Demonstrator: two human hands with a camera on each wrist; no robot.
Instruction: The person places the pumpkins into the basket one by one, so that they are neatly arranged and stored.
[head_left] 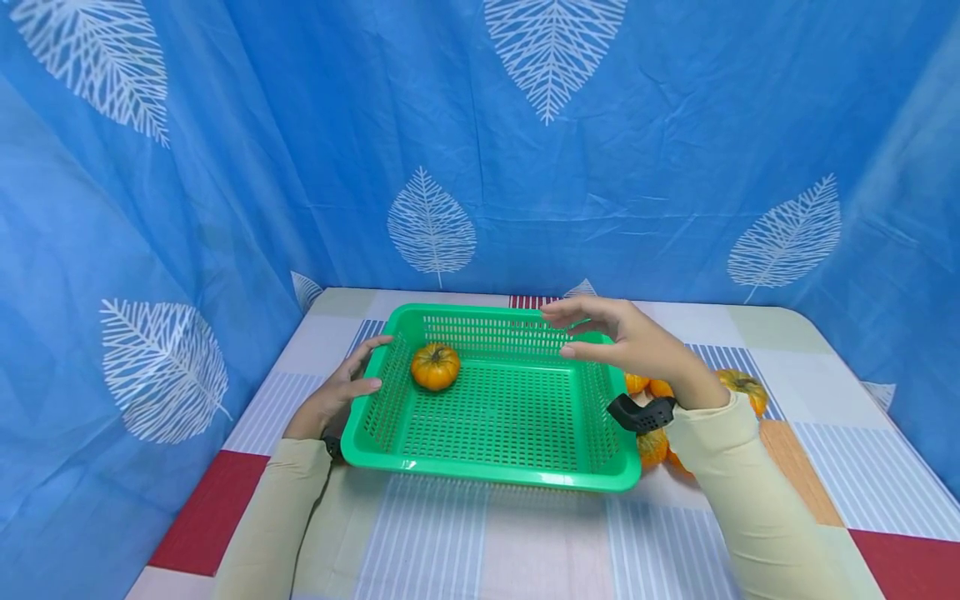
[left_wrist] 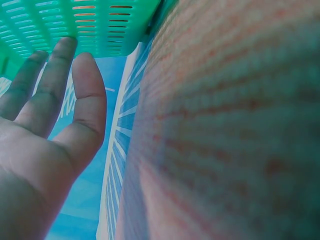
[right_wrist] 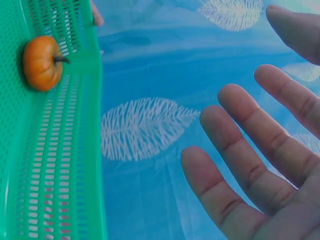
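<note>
A green plastic basket (head_left: 487, 479) with slotted walls stands on the table, and one small orange pumpkin (head_left: 435, 367) lies in its far left corner. My left hand (head_left: 341, 387) is at the basket's left side, fingers extended, fingertips right at the rim; the left wrist view shows them against the slotted wall (left_wrist: 102, 30). Over the right part of the basket hovers my right hand (head_left: 611, 333), fingers loosely spread with nothing between them. In the right wrist view the right fingers (right_wrist: 250, 170) are apart from the basket and pumpkin.
Several more pumpkins (head_left: 742, 390) lie on the table to the right of the basket, partly hidden behind my right forearm. A patchwork-patterned cloth (head_left: 547, 542) covers the table. Blue curtains (head_left: 637, 167) with white leaf prints hang behind it and at its sides.
</note>
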